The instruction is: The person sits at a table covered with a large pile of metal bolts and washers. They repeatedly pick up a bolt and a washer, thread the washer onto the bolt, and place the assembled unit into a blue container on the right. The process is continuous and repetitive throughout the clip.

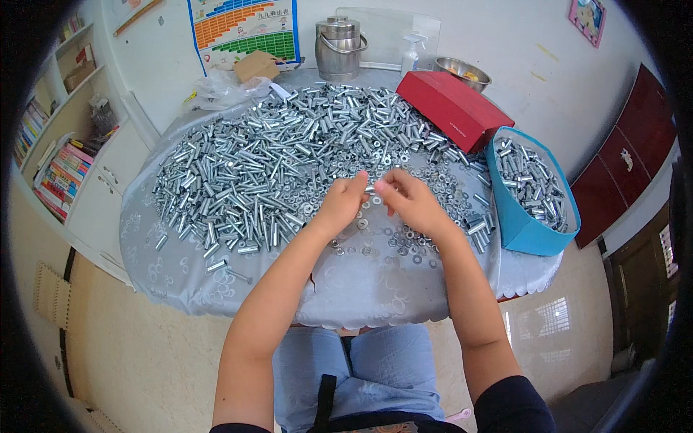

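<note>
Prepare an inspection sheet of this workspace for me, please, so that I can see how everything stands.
Surface: grey patterned cloth with scalloped edge; thin dark mark toward its near side, tear or stain unclear.
Job's things: heaped silver metal rods and tubes; flat silver metal rings toward the middle and front; teal open-topped bin filled with silver cylindrical metal parts.
Clutter: red rectangular box, clear plastic bag and lidded metal pail toward the far side.
Hands: left hand and right hand both grip a small silver metal cylinder.
Cables: nothing seen.
Surroundings: white book cabinet at left, dark red cabinet at right, glossy beige floor.
</note>
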`<state>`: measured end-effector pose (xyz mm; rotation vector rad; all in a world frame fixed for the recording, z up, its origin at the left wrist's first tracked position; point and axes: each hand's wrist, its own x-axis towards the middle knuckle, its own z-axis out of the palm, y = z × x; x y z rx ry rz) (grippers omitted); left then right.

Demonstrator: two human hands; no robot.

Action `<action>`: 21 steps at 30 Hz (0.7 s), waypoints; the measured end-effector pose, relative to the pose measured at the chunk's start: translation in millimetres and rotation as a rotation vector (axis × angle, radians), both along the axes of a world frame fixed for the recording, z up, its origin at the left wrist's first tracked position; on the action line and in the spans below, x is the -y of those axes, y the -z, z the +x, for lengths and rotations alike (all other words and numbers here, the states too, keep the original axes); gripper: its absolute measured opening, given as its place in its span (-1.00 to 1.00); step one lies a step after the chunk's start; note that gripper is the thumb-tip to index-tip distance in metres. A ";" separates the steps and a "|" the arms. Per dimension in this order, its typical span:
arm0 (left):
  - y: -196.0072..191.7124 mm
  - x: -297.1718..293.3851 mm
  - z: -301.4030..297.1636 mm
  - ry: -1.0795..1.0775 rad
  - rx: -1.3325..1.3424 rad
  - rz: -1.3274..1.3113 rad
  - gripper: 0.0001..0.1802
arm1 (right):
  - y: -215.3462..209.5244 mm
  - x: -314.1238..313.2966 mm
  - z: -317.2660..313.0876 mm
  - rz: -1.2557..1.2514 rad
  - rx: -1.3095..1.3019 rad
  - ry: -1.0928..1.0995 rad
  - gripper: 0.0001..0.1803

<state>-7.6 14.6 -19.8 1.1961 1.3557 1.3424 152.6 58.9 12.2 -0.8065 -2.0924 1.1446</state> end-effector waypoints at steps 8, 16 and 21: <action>-1.4 1.2 0.1 -0.037 0.045 -0.073 -0.44 | 0.7 3.9 2.2 0.202 -0.016 -0.089 -0.72; -4.5 3.6 3.2 0.011 0.022 -0.078 -0.45 | -7.1 0.0 5.5 -0.154 0.207 -0.043 -0.46; -18.8 7.9 5.9 -0.037 0.232 -0.146 -0.52 | 1.9 3.9 0.8 0.168 0.045 0.042 -0.49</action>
